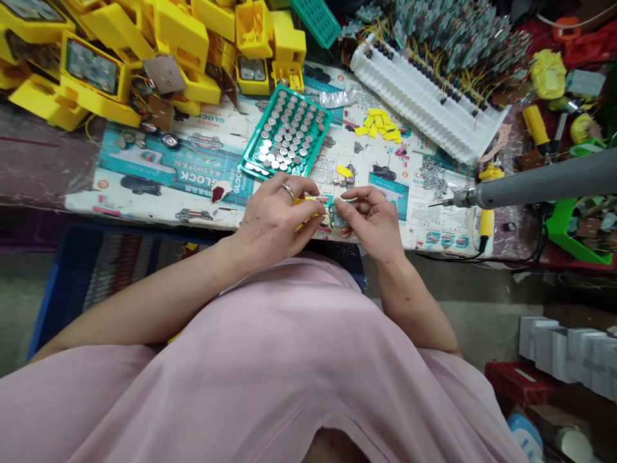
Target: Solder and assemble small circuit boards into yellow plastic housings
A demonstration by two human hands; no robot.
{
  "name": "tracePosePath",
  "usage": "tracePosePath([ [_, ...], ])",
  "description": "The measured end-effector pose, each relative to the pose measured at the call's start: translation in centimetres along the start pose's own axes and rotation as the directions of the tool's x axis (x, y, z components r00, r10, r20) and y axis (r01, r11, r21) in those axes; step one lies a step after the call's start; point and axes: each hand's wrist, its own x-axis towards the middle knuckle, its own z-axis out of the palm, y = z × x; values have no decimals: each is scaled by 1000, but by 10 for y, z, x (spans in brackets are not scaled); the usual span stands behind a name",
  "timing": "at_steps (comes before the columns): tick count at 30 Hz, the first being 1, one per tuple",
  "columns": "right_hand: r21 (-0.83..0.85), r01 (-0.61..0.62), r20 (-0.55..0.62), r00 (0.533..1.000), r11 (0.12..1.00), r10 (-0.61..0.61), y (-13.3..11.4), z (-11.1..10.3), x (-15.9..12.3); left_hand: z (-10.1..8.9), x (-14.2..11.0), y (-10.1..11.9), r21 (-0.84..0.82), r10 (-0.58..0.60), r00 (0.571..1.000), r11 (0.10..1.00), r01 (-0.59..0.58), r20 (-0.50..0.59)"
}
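My left hand (282, 215), with a ring on one finger, is closed at the table's front edge. Its curled fingers lie over a yellow piece (304, 218) that is mostly hidden. Close to its right, my right hand (373, 218) pinches a small circuit board (339, 217) between thumb and fingers; the board reaches toward the left fingertips. Just beyond the hands lie a small yellow plastic tab (344, 171) and a few small metal parts. A green tray (315, 157) holding rows of silver button cells (284, 138) stands right behind my left hand.
Yellow plastic housings (178, 35) are heaped at the back left. A white rack (424, 103) with wired boards stands back right, near a pile of yellow tabs (380, 123). An electric screwdriver (540, 183) juts in from the right above scattered screws (434, 177).
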Motion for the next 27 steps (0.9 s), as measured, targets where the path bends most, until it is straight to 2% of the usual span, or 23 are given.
tracePosePath([
  [5, -21, 45, 14, 999, 999, -45, -1, 3, 0, 6, 0, 0, -3, -15, 997, 1000, 15, -79],
  [13, -34, 74, -1, 997, 997, -74, -1, 5, 1, 8, -1, -7, -45, -18, 1000, 999, 18, 11],
  [19, -2, 77, 5, 997, 997, -77, -4, 7, 0, 7, 0, -5, -174, -56, 998, 983, 53, -11],
  [24, -30, 83, 8, 997, 996, -82, -1, 8, 1, 4, -1, -4, -178, -70, 997, 982, 65, -24],
  [27, -64, 109, 10, 994, 992, -108, 1, 8, 1, 3, -1, -4, -201, -98, 995, 975, 98, 9],
])
